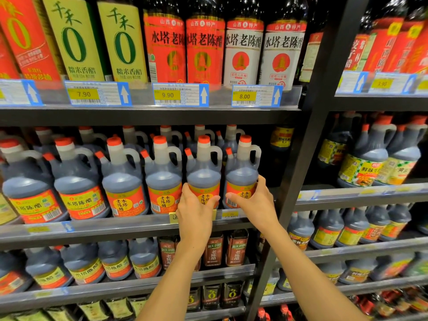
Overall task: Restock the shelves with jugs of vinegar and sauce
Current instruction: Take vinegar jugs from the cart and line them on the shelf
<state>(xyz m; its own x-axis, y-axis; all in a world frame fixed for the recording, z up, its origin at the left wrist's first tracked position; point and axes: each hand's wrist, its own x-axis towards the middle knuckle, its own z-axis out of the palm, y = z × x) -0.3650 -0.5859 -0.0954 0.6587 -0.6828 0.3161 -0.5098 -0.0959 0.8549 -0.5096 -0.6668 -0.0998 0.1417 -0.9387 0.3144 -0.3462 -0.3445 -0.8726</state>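
Two bare forearms reach up to the middle shelf, where the left hand has its grip curled around the label of a dark vinegar jug and the right hand grips the end jug just beside it, thumb on the label front and fingers round its right side. Both jugs stand upright at the shelf's front edge, at the right end of a row of matching red-capped jugs, with more rows behind. Above them, tall vinegar bottles stand over yellow price tags, and further sauce jugs fill the neighbouring bay to the right.
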